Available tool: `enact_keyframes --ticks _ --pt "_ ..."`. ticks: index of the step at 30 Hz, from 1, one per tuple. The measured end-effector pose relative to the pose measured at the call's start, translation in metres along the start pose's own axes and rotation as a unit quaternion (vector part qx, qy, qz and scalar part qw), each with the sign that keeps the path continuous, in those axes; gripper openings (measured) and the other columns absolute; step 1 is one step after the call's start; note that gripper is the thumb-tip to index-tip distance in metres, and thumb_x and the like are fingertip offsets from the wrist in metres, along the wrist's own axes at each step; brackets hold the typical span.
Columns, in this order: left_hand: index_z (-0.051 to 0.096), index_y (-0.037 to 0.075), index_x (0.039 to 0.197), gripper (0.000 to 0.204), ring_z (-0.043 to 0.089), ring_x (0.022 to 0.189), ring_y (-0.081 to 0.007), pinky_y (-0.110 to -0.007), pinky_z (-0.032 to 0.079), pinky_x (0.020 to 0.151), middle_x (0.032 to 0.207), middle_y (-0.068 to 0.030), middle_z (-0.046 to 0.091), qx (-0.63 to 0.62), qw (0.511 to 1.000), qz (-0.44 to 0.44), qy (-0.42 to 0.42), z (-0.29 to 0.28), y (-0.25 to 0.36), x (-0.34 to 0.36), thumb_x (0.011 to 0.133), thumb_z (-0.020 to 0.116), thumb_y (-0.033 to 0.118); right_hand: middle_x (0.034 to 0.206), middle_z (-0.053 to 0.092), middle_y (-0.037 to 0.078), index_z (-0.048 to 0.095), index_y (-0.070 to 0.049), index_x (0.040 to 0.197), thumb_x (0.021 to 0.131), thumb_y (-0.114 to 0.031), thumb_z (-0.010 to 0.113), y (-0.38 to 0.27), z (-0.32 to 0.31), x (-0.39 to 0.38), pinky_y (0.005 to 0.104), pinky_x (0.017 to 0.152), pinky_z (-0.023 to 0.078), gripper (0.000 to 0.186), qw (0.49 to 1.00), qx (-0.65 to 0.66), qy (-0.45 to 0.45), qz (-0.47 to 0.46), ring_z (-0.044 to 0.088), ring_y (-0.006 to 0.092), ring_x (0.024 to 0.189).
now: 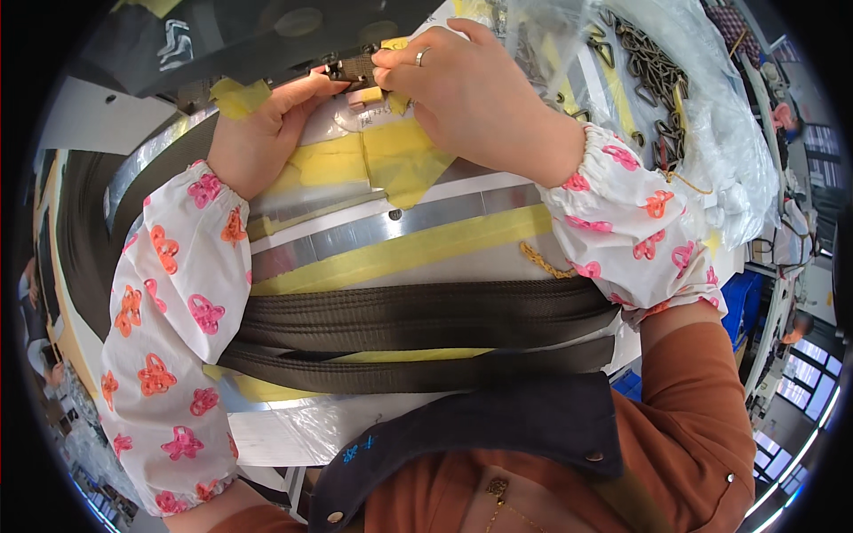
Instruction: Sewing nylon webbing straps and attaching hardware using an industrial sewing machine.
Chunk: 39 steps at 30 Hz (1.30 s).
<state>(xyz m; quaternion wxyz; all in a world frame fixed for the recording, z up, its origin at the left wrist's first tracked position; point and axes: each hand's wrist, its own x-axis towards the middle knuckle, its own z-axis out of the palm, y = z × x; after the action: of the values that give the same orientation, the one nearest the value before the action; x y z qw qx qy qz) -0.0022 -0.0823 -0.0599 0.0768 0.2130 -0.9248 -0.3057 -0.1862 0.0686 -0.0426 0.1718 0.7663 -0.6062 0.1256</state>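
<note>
At the far side of the worktable, a short piece of dark brown webbing (pixel 360 69) lies by the small metal parts under a black sewing machine (pixel 293 40). My right hand (pixel 475 102), with a ring on one finger, pinches the webbing from the right. From the left, my left hand (pixel 275 124) reaches to the same spot, its thumb along the near edge of the webbing and its other fingers partly hidden under the machine. Just below the webbing sits a small pinkish block (pixel 364 96). Long dark webbing straps (pixel 426 315) run across the table in front of me.
A clear plastic bag (pixel 729 133) on the right holds several triangular metal rings (pixel 653 67). Yellow tape (pixel 409 160) covers parts of the table and a metal strip (pixel 391 226). More webbing (pixel 84 213) loops down at the left. A blue bin (pixel 745 302) stands beyond my right elbow.
</note>
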Motion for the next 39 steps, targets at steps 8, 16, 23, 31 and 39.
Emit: enact_keyframes --ticks 8,16,23,31,39 --pt "0.056 0.003 0.112 0.024 0.057 0.096 -0.0133 -0.023 0.042 0.087 0.104 -0.0056 0.062 -0.004 0.996 0.081 0.027 -0.003 -0.005 0.001 0.092 0.043 0.002 0.094 0.063 -0.001 0.061 -0.01 0.097 0.071 -0.01 0.055 0.0 0.002 0.001 0.0444 0.09 0.035 0.027 1.0 -0.003 0.023 0.005 0.057 0.0174 0.092" --pt "0.058 0.008 0.111 0.023 0.062 0.087 -0.0192 -0.025 0.047 0.077 0.096 -0.0079 0.064 0.079 0.992 0.099 0.027 -0.006 0.017 -0.002 0.091 0.047 0.009 0.106 0.059 0.002 0.059 -0.008 0.103 0.07 -0.005 0.054 -0.004 -0.001 -0.005 0.0432 0.094 0.033 0.033 0.997 0.064 0.004 0.05 0.052 0.0209 0.097" --pt "0.061 0.007 0.099 0.024 0.06 0.089 -0.0277 -0.032 0.05 0.074 0.109 -0.0068 0.059 0.215 0.954 0.192 0.085 -0.005 0.038 -0.019 0.075 0.06 0.005 0.103 0.059 0.004 0.062 -0.006 0.098 0.064 -0.002 0.057 -0.02 -0.012 -0.01 0.0403 0.091 0.038 0.034 0.994 0.104 0.024 0.029 0.051 0.0211 0.096" --pt "0.056 0.008 0.086 0.014 0.055 0.1 -0.0211 -0.03 0.052 0.069 0.108 -0.0014 0.058 0.243 0.914 0.316 0.081 -0.007 0.034 -0.014 0.072 0.058 0.01 0.105 0.06 0.001 0.064 -0.007 0.095 0.065 -0.005 0.059 -0.023 -0.019 -0.009 0.0406 0.093 0.038 0.031 0.995 0.096 -0.001 0.034 0.053 0.019 0.096" --pt "0.058 0.008 0.082 0.011 0.058 0.094 -0.0226 -0.031 0.052 0.065 0.101 -0.0018 0.062 0.188 0.928 0.304 0.108 -0.004 0.033 -0.013 0.072 0.06 0.007 0.106 0.061 0.0 0.064 -0.008 0.097 0.067 -0.006 0.06 -0.023 -0.02 -0.008 0.0427 0.093 0.038 0.031 0.997 0.055 -0.036 0.028 0.054 0.0171 0.097"
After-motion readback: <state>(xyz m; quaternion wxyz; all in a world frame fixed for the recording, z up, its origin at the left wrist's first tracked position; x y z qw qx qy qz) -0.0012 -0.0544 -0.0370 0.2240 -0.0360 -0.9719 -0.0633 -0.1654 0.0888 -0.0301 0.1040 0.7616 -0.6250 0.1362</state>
